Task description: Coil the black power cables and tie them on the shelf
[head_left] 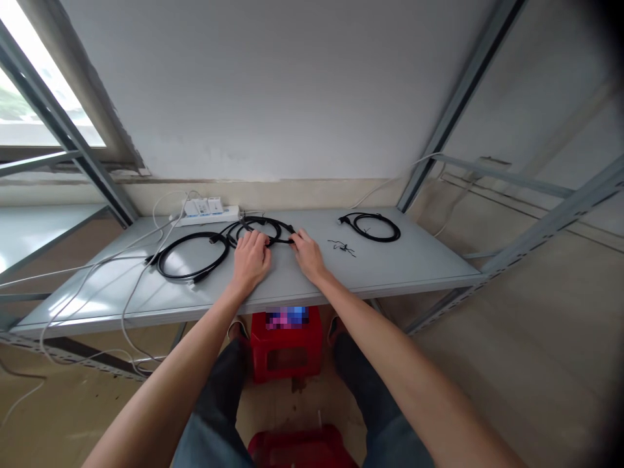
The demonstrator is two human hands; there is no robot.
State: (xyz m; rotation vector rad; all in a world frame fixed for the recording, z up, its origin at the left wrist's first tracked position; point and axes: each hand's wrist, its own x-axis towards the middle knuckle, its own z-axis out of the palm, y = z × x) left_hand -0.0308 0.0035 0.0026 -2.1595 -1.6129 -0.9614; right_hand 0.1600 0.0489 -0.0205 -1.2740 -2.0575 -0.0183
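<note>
A coiled black cable lies on the grey metal shelf in front of me. My left hand rests on the coil's near side with its fingers curled over the cable. My right hand pinches the coil's right side between thumb and fingers. A larger black cable loop lies just left of my left hand. Another small black coil sits further right, apart from both hands. A short black twist tie lies beside my right hand.
A white power strip with plugged adapters sits at the shelf's back, white cords trailing off the left edge. Slanted metal frame posts rise at both sides. A red plastic stool stands under the shelf between my knees.
</note>
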